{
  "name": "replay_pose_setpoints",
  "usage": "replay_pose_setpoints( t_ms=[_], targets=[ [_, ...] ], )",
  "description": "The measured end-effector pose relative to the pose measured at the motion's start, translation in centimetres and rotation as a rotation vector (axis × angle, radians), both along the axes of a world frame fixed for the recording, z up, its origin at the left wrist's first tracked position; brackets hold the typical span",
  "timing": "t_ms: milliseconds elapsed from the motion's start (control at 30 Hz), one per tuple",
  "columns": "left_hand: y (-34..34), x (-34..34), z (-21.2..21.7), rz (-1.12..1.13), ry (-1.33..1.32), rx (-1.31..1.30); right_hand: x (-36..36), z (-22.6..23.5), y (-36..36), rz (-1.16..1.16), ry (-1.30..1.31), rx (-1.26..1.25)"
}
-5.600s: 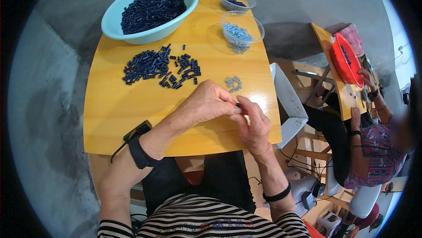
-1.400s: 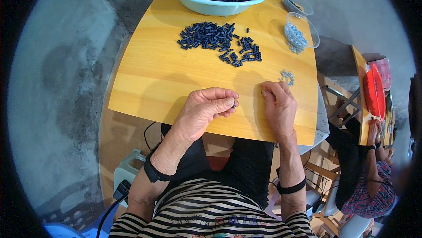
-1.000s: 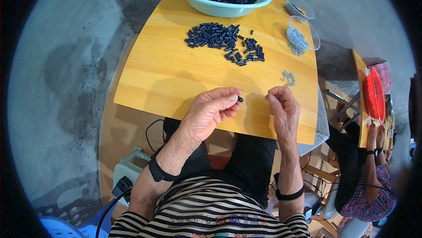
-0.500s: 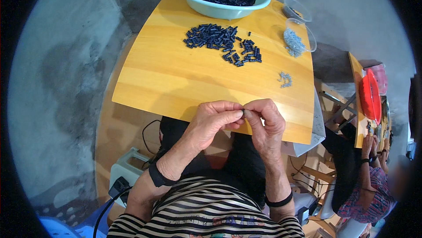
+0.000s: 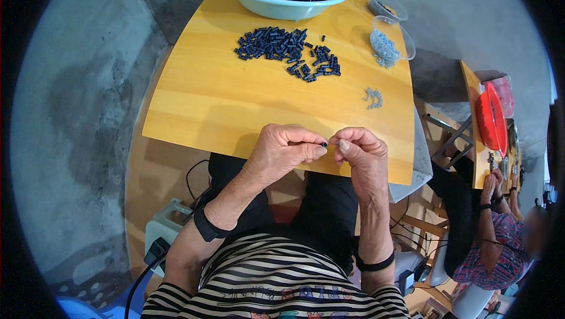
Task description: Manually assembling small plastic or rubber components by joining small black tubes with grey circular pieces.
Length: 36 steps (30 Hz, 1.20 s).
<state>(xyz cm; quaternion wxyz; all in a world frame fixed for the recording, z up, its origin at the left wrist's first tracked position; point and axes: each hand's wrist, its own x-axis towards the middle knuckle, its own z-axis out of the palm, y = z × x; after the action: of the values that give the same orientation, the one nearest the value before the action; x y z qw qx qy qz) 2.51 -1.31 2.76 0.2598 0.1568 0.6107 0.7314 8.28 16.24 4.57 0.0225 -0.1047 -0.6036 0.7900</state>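
Note:
My left hand (image 5: 288, 148) pinches a small black cylindrical piece (image 5: 323, 144) between thumb and forefinger, over the table's near edge. Close beside it, my right hand (image 5: 362, 151) has thumb and fingers pressed together; whatever is in that pinch is too small to make out. A narrow gap separates the two hands' fingertips. Beyond them on the table lies a loose pile of black cylindrical pieces (image 5: 271, 43), with a smaller scatter (image 5: 318, 66) at its right. A little heap of tiny silvery metal parts (image 5: 373, 99) lies right of the middle.
The yellow wooden table (image 5: 194, 95) carries a light-blue basin (image 5: 282, 10) full of black pieces at the far side. Two clear plastic tubs stand at the far right, one with silvery parts (image 5: 384, 49). At right, another person (image 5: 491, 242) works by a red basin (image 5: 491, 120).
My hands have drawn slightly apart; the right fingertips have come away from the black piece, which stays in my left pinch. The whole view has shifted a little.

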Motion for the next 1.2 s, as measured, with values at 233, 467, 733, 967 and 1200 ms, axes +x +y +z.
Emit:
replay_pose_setpoints(
  t_ms=[233,467,733,967,1200],
  targets=[
    [0.5,0.3,0.2,0.095,0.158,-0.027,-0.1,-1.5,0.2,-0.026,0.005,-0.298],
    [0.7,0.5,0.3,0.142,0.283,-0.069,-0.3,-1.8,-0.5,0.005,-0.001,-0.418],
    [0.6,0.6,-0.2,0.142,0.317,-0.089,-0.2,-1.8,-0.6,0.030,-0.036,-0.470],
    [1.7,0.4,-1.3,0.173,0.335,-0.092,-0.2,-2.1,0.1,-0.031,-0.007,-0.238],
    [3.4,-0.4,-2.0,0.171,0.380,-0.099,-0.3,-1.3,1.7,-0.112,-0.031,0.038]
  ],
)
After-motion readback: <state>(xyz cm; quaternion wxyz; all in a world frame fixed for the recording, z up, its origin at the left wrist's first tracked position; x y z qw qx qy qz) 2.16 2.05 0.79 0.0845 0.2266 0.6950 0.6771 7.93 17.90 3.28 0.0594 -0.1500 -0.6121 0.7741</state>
